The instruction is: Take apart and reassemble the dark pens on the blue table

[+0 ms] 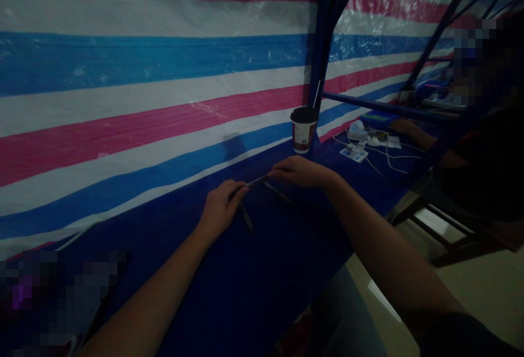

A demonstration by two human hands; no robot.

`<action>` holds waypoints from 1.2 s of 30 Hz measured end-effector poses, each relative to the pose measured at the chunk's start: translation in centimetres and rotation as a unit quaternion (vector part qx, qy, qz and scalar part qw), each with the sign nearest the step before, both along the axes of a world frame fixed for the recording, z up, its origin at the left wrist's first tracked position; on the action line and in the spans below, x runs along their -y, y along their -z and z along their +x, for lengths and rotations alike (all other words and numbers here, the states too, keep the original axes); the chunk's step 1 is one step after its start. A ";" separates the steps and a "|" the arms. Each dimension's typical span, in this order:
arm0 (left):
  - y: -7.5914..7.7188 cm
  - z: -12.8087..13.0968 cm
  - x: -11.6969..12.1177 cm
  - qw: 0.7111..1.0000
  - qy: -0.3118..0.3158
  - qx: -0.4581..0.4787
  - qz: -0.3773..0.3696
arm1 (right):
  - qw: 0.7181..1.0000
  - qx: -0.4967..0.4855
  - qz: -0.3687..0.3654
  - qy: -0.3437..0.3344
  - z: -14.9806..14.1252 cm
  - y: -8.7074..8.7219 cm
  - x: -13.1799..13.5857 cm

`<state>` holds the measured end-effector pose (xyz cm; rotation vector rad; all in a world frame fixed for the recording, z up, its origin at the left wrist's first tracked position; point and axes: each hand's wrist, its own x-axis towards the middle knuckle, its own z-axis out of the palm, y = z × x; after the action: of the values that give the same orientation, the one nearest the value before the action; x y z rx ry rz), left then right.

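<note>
My left hand (pixel 223 204) and my right hand (pixel 301 171) hold the two ends of one thin pen (pixel 257 180) just above the blue tabletop (pixel 262 269). Fingers and thumb of each hand are pinched together, and they hide both ends of the pen. A dark pen (pixel 246 218) lies beside my left hand, its far end close to the fingers. Another dark pen (pixel 279 192) lies below my right hand, slanting to the right. The light is dim, so fine detail on the pens is lost.
A lidded paper cup (pixel 303 132) stands behind my right hand, by a blue metal post (pixel 323 46). Striped plastic sheeting (pixel 164 111) walls the back. White cables (pixel 387 152) lie to the right, near a seated person (pixel 483 155). A dark blurred object (pixel 82 291) is front left.
</note>
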<state>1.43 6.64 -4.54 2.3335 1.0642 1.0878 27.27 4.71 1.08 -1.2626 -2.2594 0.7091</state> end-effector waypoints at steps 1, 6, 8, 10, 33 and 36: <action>-0.1 0.0 0.0 1.000 -0.008 0.023 -0.016 | 1.000 -0.006 -0.008 0.006 0.0 0.0 0.0; -0.1 0.5 -0.2 0.948 -0.036 0.276 -0.157 | 0.989 -0.022 -0.115 -0.085 -0.6 0.0 0.4; -0.2 0.8 -0.3 0.913 -0.023 0.357 -0.198 | 0.980 -0.018 -0.150 -0.128 -0.9 0.1 0.5; -0.3 1.1 -0.4 0.890 -0.014 0.399 -0.221 | 0.985 -0.026 -0.131 -0.111 -1.3 0.2 0.6; -1.4 2.7 1.0 0.918 -0.092 0.329 -0.201 | 0.984 -0.128 -0.121 -0.037 -6.2 2.5 1.1; -1.6 2.5 0.8 0.927 -0.093 0.315 -0.182 | 0.983 -0.128 -0.122 -0.041 -6.2 2.4 1.0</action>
<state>3.95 5.86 -2.91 1.4576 1.1129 1.4286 21.10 3.69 -1.35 -1.1158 -2.0697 1.1401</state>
